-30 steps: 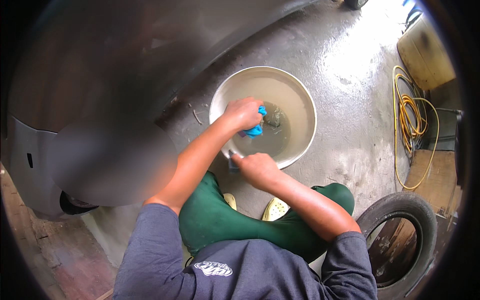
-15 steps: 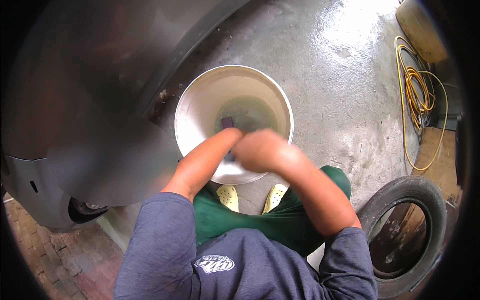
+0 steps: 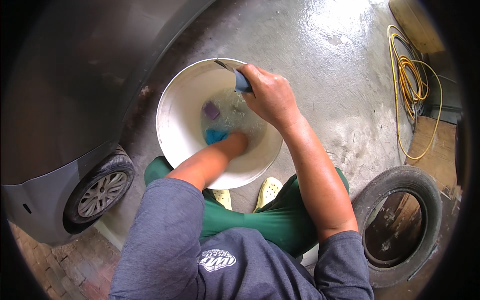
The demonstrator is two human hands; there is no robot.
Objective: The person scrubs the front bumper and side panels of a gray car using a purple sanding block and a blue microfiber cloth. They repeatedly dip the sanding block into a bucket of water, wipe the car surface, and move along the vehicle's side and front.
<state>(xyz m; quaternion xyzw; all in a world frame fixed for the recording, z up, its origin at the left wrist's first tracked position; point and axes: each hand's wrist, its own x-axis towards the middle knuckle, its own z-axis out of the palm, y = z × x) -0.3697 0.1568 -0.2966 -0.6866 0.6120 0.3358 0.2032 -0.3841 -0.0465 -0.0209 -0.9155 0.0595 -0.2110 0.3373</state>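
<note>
1. Viewpoint: one view, taken by the left of two wide fisheye cameras worn side by side on the head.
2. Direction: steeply downward and somewhat forward, over the dark grey shirt (image 3: pixel 260 260) at the lower edge and into the mouth of the white bucket (image 3: pixel 175 115) near the middle.
3. Range: shirt nearest the lens; bucket near, just beyond it; concrete floor (image 3: pixel 340 90) running farther off toward the upper edge.
4. Coverage: wide, from the car (image 3: pixel 75 100) at left to the tyre (image 3: pixel 433 210) at right; straight edges bow toward the dark border.
5. Orientation: upright and unmirrored.
</note>
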